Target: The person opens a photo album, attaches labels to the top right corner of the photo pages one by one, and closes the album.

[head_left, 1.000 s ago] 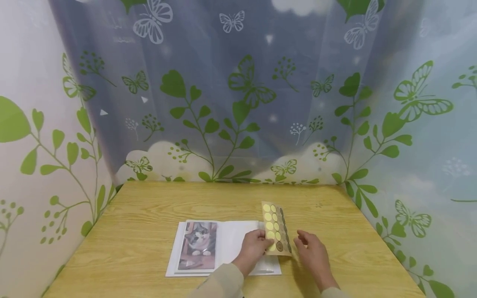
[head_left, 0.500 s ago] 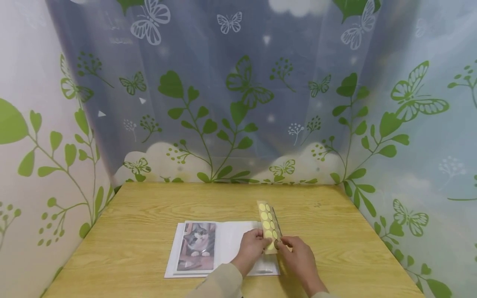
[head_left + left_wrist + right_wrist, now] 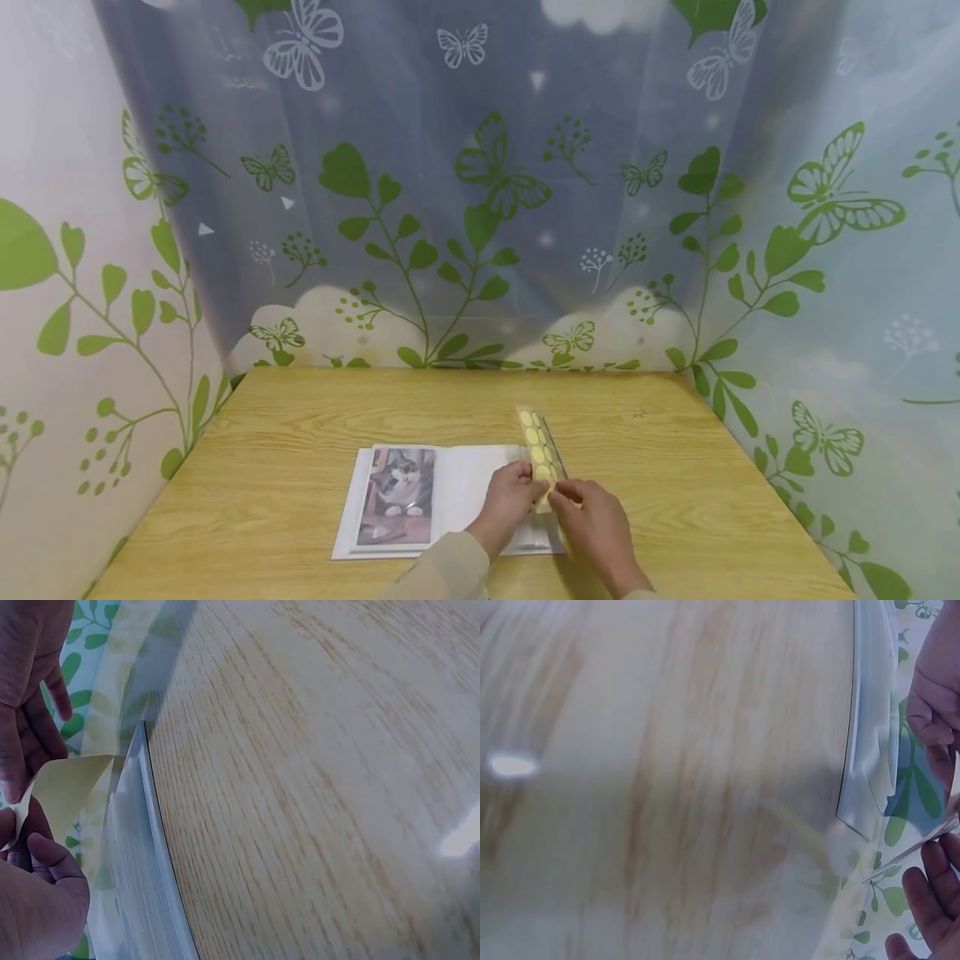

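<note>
My left hand (image 3: 506, 504) pinches a sheet of round gold stickers (image 3: 534, 437) by its lower left edge, holding it up over the right side of an open photo album (image 3: 472, 471). The fingers and thumb of my right hand (image 3: 596, 525) pinch the same sheet near its lower right corner. In the left wrist view the sticker sheet (image 3: 71, 784) is bent between both hands, its plain back showing. Seen from the right wrist, the sheet (image 3: 907, 855) is nearly edge-on beside my right hand (image 3: 934, 892). Whether one sticker is lifted cannot be made out.
A cat photo (image 3: 399, 493) fills the album's left page; clear sleeves show at the right. All of it lies on a wood-grain table (image 3: 247, 483). A curtain (image 3: 480, 183) printed with leaves and butterflies encloses the back and sides.
My right hand has come in leftward from beside the sheet and now pinches its lower right corner. The sheet has turned to a narrower angle. My left hand has stayed nearly in place.
</note>
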`<state>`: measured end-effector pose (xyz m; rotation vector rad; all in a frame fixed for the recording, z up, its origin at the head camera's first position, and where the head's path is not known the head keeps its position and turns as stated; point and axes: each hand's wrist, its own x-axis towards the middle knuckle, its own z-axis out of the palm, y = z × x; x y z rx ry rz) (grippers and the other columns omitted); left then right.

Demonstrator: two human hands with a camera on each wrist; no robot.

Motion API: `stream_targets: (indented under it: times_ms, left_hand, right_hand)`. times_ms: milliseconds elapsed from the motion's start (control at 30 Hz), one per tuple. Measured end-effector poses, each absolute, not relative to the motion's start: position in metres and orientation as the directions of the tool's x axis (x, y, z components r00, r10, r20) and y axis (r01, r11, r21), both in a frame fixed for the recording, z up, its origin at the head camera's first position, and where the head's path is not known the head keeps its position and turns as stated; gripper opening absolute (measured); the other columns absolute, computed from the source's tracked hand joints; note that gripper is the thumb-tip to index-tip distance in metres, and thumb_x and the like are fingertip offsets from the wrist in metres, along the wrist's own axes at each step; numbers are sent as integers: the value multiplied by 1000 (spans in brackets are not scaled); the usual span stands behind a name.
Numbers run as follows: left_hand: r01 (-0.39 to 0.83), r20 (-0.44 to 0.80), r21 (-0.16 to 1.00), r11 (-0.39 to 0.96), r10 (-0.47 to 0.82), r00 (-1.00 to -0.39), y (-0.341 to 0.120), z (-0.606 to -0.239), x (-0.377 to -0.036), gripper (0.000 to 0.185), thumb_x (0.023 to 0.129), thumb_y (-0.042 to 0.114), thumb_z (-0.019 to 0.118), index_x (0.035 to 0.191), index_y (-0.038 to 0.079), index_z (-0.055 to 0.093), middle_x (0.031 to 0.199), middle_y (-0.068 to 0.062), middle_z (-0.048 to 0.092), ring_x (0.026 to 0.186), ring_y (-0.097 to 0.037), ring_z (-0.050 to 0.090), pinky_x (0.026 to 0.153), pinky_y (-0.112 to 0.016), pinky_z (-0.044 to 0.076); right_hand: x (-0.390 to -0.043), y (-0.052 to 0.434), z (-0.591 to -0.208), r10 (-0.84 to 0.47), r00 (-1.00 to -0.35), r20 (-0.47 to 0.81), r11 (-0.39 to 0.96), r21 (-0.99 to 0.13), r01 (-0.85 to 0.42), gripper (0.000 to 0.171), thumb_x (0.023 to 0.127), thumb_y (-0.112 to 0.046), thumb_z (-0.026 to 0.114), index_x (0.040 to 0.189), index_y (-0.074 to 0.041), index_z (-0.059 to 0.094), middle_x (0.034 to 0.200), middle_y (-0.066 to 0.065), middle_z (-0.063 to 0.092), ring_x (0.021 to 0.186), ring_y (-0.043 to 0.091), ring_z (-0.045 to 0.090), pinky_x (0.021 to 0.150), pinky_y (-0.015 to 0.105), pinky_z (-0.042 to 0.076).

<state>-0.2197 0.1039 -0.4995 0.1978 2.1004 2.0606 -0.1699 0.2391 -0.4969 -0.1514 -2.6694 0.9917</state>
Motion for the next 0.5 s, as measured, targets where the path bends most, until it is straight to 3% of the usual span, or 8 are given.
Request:
stream_targets:
  times_ms: [300, 500]
  left_hand:
    - [-25, -30, 999, 26, 242, -970, 104, -501, -220, 13, 88, 0, 68, 99, -5, 67, 85, -9, 72, 72, -10, 62, 64, -23, 51]
    - [-9, -16, 1000, 28, 237, -971, 104, -501, -219, 11, 87, -2, 68, 97, -6, 67, 83, -9, 72, 71, -9, 60, 64, -24, 50]
  right_hand:
    - [-171, 238, -497, 212, -950, 231, 767, -641, 15, 22, 92, -23, 67, 104, -7, 76, 103, 10, 74, 100, 34, 67, 83, 51, 54]
    - [-172, 236, -496, 216, -954, 207, 768, -639, 35, 22, 91, -30, 70, 101, -12, 77, 100, 5, 74, 99, 30, 68, 81, 49, 54]
